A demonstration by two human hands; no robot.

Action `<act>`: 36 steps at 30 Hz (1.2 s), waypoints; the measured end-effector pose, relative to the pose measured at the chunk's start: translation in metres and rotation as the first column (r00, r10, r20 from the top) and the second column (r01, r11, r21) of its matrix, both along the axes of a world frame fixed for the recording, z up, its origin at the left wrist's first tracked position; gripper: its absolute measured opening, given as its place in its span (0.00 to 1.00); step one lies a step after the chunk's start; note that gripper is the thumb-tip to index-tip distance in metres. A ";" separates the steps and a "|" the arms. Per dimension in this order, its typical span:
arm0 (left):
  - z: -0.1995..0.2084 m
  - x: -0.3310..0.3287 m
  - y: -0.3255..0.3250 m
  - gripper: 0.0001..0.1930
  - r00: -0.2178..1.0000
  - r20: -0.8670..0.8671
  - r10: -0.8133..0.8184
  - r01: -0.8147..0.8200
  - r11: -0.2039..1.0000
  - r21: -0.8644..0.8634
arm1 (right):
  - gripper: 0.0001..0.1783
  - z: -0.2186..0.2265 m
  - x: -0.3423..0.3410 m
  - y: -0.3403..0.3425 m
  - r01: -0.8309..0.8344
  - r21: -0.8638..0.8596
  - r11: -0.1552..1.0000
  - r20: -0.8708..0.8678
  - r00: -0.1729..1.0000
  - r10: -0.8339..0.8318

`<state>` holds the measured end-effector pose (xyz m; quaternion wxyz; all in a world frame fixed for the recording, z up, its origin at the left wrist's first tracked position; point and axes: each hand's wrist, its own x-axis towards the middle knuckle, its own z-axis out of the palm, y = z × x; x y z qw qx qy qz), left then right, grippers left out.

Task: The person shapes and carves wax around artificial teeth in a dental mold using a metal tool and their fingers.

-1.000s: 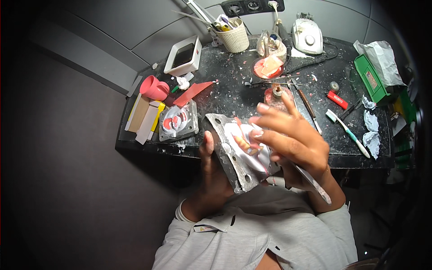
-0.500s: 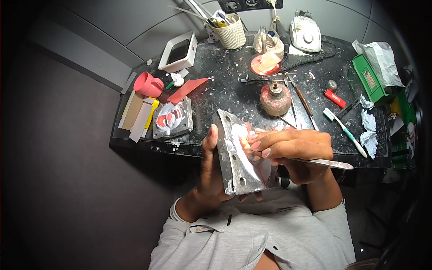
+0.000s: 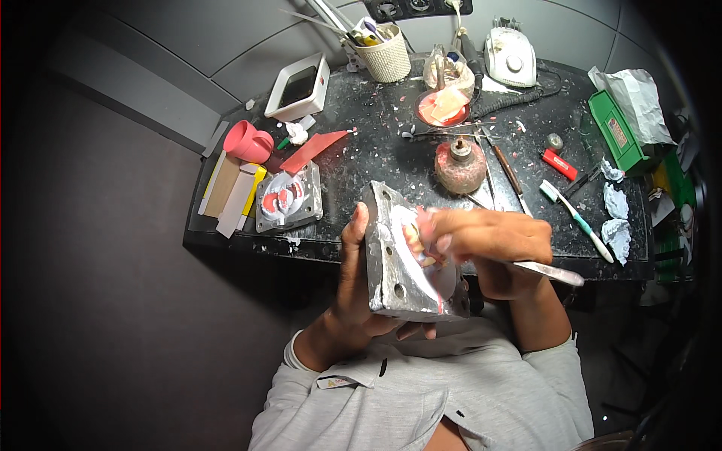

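Observation:
My left hand [image 3: 352,282] grips a grey metal denture flask half [image 3: 384,282] from its left side and underneath, tilted above the table's front edge. White plaster [image 3: 406,259] fills the flask, with a row of yellowish denture teeth [image 3: 412,239] and some pink material set in it. My right hand [image 3: 500,239] is closed around a slim metal hand tool [image 3: 556,273]. Its flat silver end sticks out to the right below my palm; the other end is hidden. My right fingertips are at the teeth, slightly blurred.
Beyond the flask stands a pink-stained spirit burner [image 3: 460,167]. A second flask half [image 3: 310,201] lies left, beside a pink cup [image 3: 244,140] and red wax sheet [image 3: 314,150]. Right are a brown-handled knife [image 3: 508,171], red lighter [image 3: 559,164], toothbrush [image 3: 577,219] and green box [image 3: 617,131].
The flask has turned slightly in my left hand and shifted a little right. My right fingers have moved over the teeth, and the tool's end has dipped slightly left.

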<state>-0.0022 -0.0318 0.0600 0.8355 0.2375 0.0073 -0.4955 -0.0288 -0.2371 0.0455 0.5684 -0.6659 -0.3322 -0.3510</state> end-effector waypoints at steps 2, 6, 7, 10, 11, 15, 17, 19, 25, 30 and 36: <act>0.003 0.001 -0.002 0.46 1.000 -0.027 -0.016 0.014 0.999 -0.040 | 0.10 -0.012 0.006 0.000 0.083 0.108 0.991 0.087 0.992 -0.092; -0.004 0.004 0.006 0.43 0.981 -0.173 -0.087 0.062 0.988 -0.144 | 0.13 -0.011 0.005 -0.006 0.127 0.312 0.941 0.206 0.958 -0.198; -0.005 0.008 0.003 0.44 0.987 -0.115 -0.109 0.097 0.990 -0.106 | 0.12 -0.011 0.002 -0.007 0.087 0.333 0.939 0.192 0.969 -0.158; -0.003 0.004 0.002 0.48 0.995 0.012 -0.100 0.100 0.994 -0.053 | 0.10 -0.004 -0.007 -0.004 -0.069 0.315 0.947 0.152 0.988 0.021; -0.007 0.005 0.005 0.49 0.999 -0.019 -0.039 0.039 0.999 -0.009 | 0.09 -0.003 -0.011 -0.003 -0.185 0.280 0.942 0.118 0.980 0.157; -0.016 0.007 0.006 0.50 1.000 -0.005 -0.023 0.023 0.998 -0.066 | 0.16 0.012 -0.014 0.007 0.145 -0.248 0.958 0.102 0.987 -0.123; -0.007 0.009 -0.002 0.49 0.997 -0.074 -0.006 0.003 1.000 -0.029 | 0.11 0.010 -0.007 0.002 0.326 -0.207 0.922 0.156 0.942 -0.298; 0.000 0.001 0.000 0.49 0.999 -0.044 -0.014 0.017 0.997 0.072 | 0.12 0.011 -0.005 0.000 0.436 -0.068 0.897 0.096 0.898 -0.430; 0.010 0.008 -0.010 0.56 0.829 -0.535 -0.165 -0.045 0.933 -0.356 | 0.12 0.015 -0.014 -0.015 0.456 -0.026 0.890 0.143 0.883 -0.448; -0.064 0.048 0.009 0.45 0.862 0.212 -0.460 0.502 0.832 -0.236 | 0.09 0.020 -0.027 -0.006 0.322 -0.018 0.947 0.019 0.947 -0.322; -0.036 0.044 -0.002 0.41 0.693 -0.216 -0.688 0.430 0.635 -0.642 | 0.08 0.018 -0.025 -0.001 0.207 0.056 0.977 0.001 0.978 -0.207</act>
